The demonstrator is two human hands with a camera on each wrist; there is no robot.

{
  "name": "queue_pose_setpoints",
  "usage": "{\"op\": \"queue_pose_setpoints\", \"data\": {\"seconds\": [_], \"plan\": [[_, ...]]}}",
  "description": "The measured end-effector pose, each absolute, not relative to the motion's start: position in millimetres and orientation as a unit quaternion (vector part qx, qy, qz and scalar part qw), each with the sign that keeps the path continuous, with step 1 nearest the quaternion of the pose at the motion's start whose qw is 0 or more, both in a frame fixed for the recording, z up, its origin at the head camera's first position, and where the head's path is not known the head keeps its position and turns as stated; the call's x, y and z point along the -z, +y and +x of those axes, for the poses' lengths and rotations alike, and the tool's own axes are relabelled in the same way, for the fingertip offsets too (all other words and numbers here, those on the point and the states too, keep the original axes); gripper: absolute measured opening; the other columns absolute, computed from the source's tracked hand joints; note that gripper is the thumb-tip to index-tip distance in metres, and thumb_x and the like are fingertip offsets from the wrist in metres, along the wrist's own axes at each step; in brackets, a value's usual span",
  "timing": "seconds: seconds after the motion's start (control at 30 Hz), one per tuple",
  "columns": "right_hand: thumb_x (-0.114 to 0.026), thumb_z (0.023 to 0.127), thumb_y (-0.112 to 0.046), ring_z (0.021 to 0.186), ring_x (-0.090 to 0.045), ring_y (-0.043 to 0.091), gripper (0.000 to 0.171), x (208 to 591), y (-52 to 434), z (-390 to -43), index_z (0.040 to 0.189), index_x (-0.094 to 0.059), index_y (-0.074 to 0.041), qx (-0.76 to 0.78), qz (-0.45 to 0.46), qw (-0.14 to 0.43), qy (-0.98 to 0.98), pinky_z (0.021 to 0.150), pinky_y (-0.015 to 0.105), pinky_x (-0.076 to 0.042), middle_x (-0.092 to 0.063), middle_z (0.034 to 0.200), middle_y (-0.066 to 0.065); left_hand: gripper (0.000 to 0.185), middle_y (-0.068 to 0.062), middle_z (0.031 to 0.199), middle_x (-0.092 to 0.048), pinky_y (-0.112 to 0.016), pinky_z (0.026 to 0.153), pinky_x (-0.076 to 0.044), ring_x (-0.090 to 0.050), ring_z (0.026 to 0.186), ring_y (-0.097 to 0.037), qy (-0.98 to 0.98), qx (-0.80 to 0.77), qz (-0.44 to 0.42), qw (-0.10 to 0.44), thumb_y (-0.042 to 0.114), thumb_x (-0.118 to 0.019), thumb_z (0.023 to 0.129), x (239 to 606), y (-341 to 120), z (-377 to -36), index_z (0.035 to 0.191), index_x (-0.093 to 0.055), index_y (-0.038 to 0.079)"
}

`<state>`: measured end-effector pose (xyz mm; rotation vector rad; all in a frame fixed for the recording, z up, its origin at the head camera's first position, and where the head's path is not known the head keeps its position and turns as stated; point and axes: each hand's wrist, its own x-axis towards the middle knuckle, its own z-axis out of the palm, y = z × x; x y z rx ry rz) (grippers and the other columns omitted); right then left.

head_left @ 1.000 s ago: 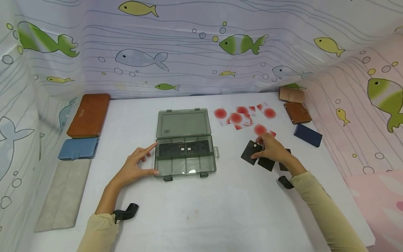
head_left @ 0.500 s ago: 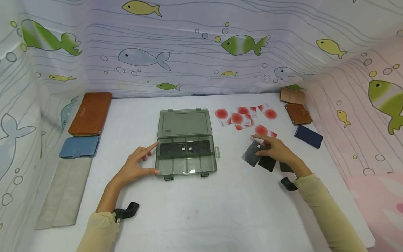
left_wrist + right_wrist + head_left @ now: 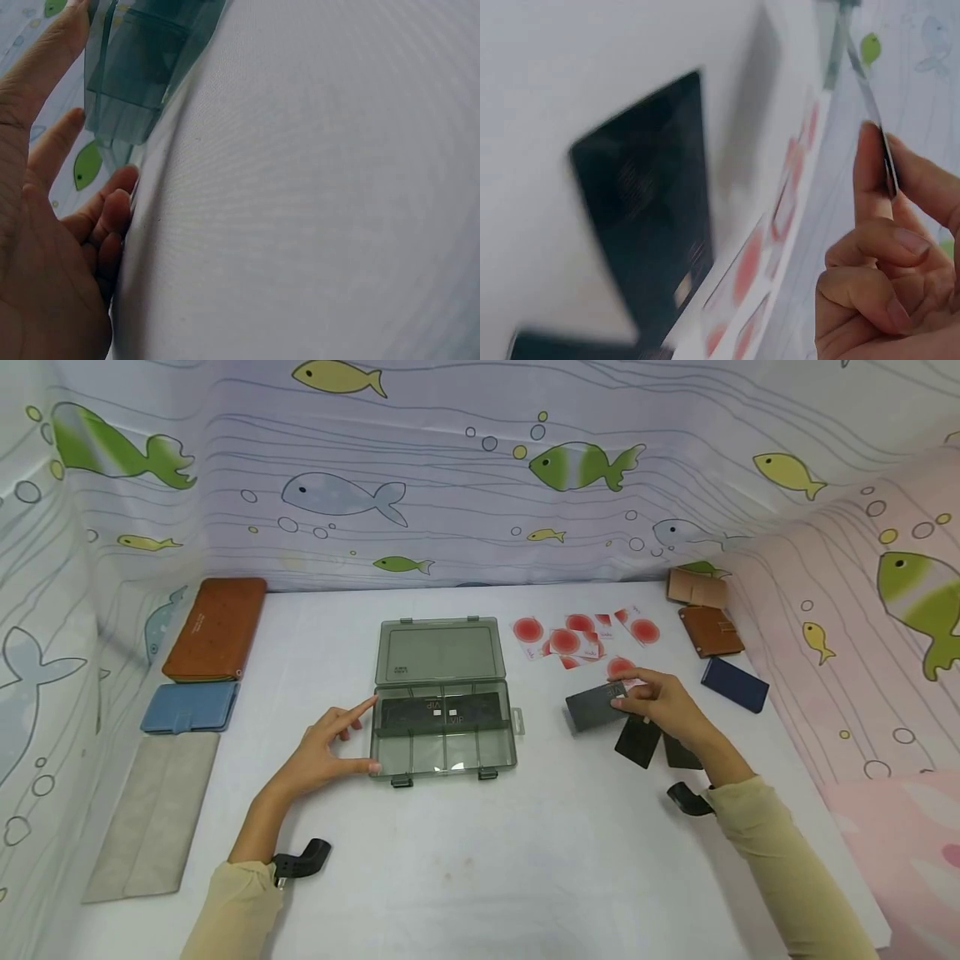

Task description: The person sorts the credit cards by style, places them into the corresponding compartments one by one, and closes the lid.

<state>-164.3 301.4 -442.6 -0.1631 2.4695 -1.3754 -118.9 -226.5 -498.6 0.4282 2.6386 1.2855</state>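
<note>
My right hand (image 3: 663, 706) pinches a black VIP card (image 3: 596, 707) between thumb and fingers, raised and tilted over the table. In the right wrist view this card (image 3: 889, 169) shows edge-on, its other fingers curled below. Under and beside that hand lie two more black cards, one (image 3: 637, 742) nearer and another (image 3: 681, 754) partly covered by the wrist. A translucent green divided box (image 3: 459, 755) stands with its lid (image 3: 438, 652) laid back. Black VIP cards (image 3: 411, 717) fill its rear row. My left hand (image 3: 322, 756) touches the box's left side with extended thumb and index finger.
Red-and-white cards (image 3: 564, 642) lie scattered behind the right hand. At the far right are a tan wallet (image 3: 696, 588), a brown wallet (image 3: 711, 631) and a navy one (image 3: 735, 685). Along the left lie a brown wallet (image 3: 216, 628), a blue case (image 3: 189, 707) and a grey folder (image 3: 153, 814).
My right hand has lifted the black card off the table; it now tilts up in the pinch. My left hand keeps its place at the box.
</note>
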Motion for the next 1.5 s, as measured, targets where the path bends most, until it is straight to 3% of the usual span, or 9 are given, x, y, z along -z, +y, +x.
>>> {"op": "queue_pose_setpoints", "data": {"seconds": [0.27,0.7,1.07,1.33,1.5], "plan": [[-0.071,0.092,-0.014,0.083,-0.053,0.013,0.04,439.5,256.1,-171.9,0.129,-0.06,-0.001,0.531,-0.072,0.137,0.833,0.081,0.032,-0.041,-0.071,0.079,0.014,0.097,-0.005,0.108,-0.047,-0.039,0.074,-0.025,-0.035,0.086,-0.018,0.886,-0.431,0.144,0.09,0.029,-0.089,0.073,497.8,-227.2,-119.1,0.155,-0.036,0.032],[-0.073,0.089,-0.01,0.07,-0.046,0.013,0.036,451.7,168.9,-181.3,0.124,-0.064,-0.004,0.57,-0.076,0.138,0.806,0.073,0.031,-0.039,-0.065,0.075,0.026,0.1,-0.004,0.108,-0.045,-0.041,0.076,-0.021,-0.034,0.087,-0.018,0.882,-0.439,0.146,0.087,0.029,-0.09,0.071,498.4,-227.1,-118.1,0.154,-0.036,0.034],[-0.073,0.088,-0.007,0.055,-0.037,0.011,0.032,453.5,133.2,-176.7,0.12,-0.067,-0.003,0.455,-0.142,0.054,0.877,0.055,0.026,-0.029,-0.064,0.064,0.011,0.1,-0.004,0.109,-0.046,-0.041,0.077,-0.021,-0.034,0.087,-0.018,0.883,-0.438,0.145,0.084,0.029,-0.09,0.071,498.8,-227.5,-118.5,0.154,-0.036,0.033],[-0.071,0.091,-0.018,0.051,-0.044,0.006,0.028,457.5,119.5,-169.2,0.115,-0.069,-0.005,0.354,-0.17,0.021,0.919,0.05,0.022,-0.032,-0.074,0.079,0.002,0.1,-0.004,0.109,-0.046,-0.041,0.077,-0.021,-0.034,0.087,-0.018,0.885,-0.436,0.142,0.086,0.03,-0.09,0.071,499.7,-227.6,-119.2,0.155,-0.035,0.033],[-0.071,0.091,-0.02,0.048,-0.045,0.008,0.027,452.0,125.3,-165.0,0.114,-0.072,-0.006,0.342,-0.174,-0.018,0.924,0.047,0.023,-0.031,-0.075,0.082,0.004,0.099,-0.004,0.109,-0.046,-0.041,0.077,-0.022,-0.035,0.086,-0.018,0.885,-0.434,0.145,0.083,0.03,-0.09,0.071,500.6,-227.3,-119.3,0.155,-0.036,0.032]]}}
